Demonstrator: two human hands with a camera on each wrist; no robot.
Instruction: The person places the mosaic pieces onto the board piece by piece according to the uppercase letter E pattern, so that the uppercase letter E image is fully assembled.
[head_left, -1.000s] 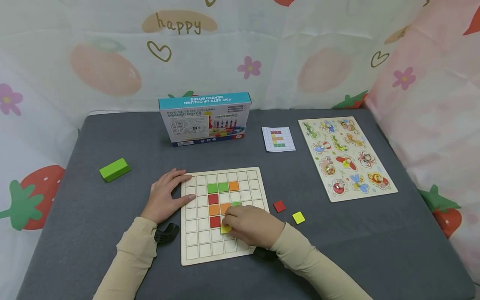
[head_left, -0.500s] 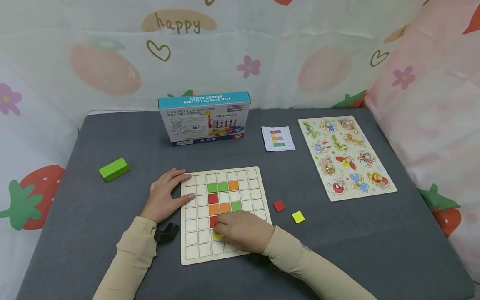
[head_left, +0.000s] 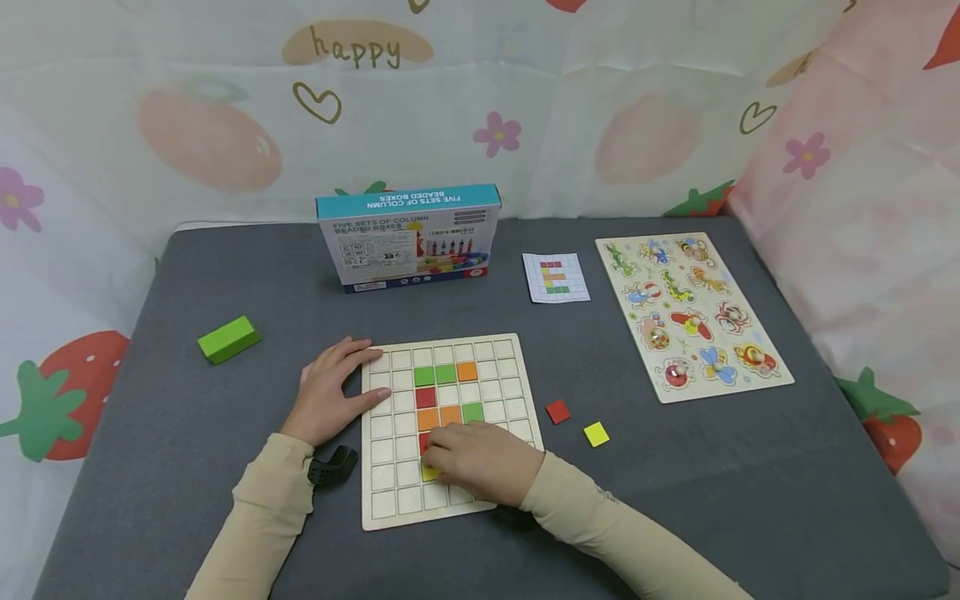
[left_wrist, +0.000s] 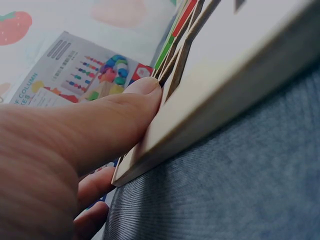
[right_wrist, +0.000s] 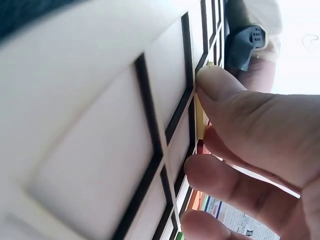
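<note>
A pale wooden grid board (head_left: 384, 503) lies on the table, with several green, orange and red square tiles in its cells. My left hand (head_left: 330, 398) rests at its left edge; the thumb (left_wrist: 135, 107) lies on the rim and the other fingers are beside the edge. My right hand (head_left: 483, 461) is over the lower middle of the board. Its thumb and index finger pinch a yellow tile (head_left: 430, 473), directly below a red tile (head_left: 424, 442). In the right wrist view, only a narrow strip of the yellow tile (right_wrist: 200, 117) shows between the fingertips.
Loose red (head_left: 558, 412) and yellow (head_left: 597, 434) tiles lie right of the board. Behind it are a cardboard box (head_left: 412, 242) and a pattern card (head_left: 557, 278). An insect puzzle board (head_left: 693, 317) lies at right, a green block (head_left: 229, 340) at left.
My right hand has moved left and slightly down with the yellow tile, to the cell column of the red tiles, uncovering a green tile. The left hand has stayed in place.
</note>
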